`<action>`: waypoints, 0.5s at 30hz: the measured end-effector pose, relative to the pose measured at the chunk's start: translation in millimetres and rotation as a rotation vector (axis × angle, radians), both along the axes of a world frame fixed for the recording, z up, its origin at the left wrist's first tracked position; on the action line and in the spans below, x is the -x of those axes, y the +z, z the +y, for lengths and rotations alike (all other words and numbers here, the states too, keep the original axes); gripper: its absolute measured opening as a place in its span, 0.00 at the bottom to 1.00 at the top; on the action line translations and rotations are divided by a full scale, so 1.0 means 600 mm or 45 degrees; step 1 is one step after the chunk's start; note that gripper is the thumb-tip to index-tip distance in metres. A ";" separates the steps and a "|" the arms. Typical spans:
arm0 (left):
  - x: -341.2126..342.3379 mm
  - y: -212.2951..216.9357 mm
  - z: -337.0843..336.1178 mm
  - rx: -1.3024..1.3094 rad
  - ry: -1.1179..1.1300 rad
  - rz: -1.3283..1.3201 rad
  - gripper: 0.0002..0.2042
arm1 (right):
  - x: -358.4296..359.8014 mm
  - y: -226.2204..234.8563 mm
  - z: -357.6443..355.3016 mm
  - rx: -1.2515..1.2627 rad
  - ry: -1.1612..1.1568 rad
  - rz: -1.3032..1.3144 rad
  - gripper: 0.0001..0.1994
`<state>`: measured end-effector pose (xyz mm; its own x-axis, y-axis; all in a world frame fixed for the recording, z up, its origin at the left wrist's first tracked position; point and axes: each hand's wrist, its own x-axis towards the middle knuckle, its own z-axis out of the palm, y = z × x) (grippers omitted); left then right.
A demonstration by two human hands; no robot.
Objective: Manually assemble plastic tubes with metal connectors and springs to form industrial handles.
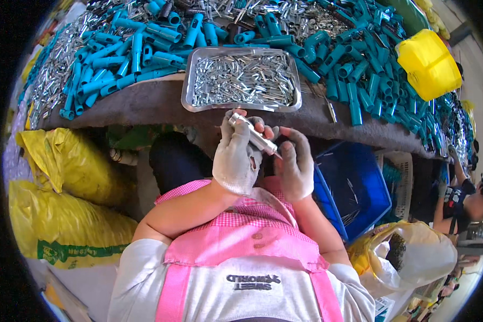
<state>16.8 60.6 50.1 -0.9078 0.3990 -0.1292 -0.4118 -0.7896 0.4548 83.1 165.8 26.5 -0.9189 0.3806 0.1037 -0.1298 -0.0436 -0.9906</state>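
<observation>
In front of my apron, my left hand in a worn whitish glove is closed round a silver metal cylinder. The cylinder tilts down to the right and steps to a narrow end. At that end, the gloved fingers of my right hand are bent together in a pinch; what sits between them is too small to make out. Just beyond both hands, a clear shallow tray full of small silver pins rests on the edge of the dark-covered worktable.
Teal plastic tubes and loose metal parts heap across the table. A yellow container stands at right. Below are a blue bin and an open sack; yellow sacks lie left. Another person sits far right.
</observation>
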 end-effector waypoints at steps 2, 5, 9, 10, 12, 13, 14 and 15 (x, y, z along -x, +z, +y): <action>-0.004 -0.017 0.007 0.031 0.023 0.219 0.11 | -0.018 0.009 0.003 0.920 0.445 -0.204 0.14; -0.018 -0.024 0.015 0.145 -0.072 0.159 0.11 | -0.019 -0.028 -0.016 -0.316 -0.470 0.314 0.14; -0.034 -0.032 0.032 0.181 -0.082 0.103 0.10 | -0.013 -0.076 0.009 -0.894 -0.744 0.516 0.12; -0.032 -0.033 0.034 0.205 -0.083 0.152 0.10 | -0.029 -0.069 -0.002 -0.626 -0.505 0.357 0.11; -0.026 -0.033 0.040 0.223 -0.099 0.162 0.10 | -0.029 -0.081 -0.013 -0.053 -0.470 0.182 0.12; -0.025 -0.034 0.041 0.321 -0.065 0.242 0.10 | -0.031 -0.080 0.006 0.649 -0.051 0.021 0.11; -0.025 -0.036 0.042 0.416 -0.036 0.323 0.10 | -0.034 -0.080 0.018 1.338 0.388 -0.133 0.10; -0.021 -0.050 0.041 0.354 -0.041 0.366 0.10 | -0.032 -0.017 -0.002 0.859 -0.036 -0.494 0.09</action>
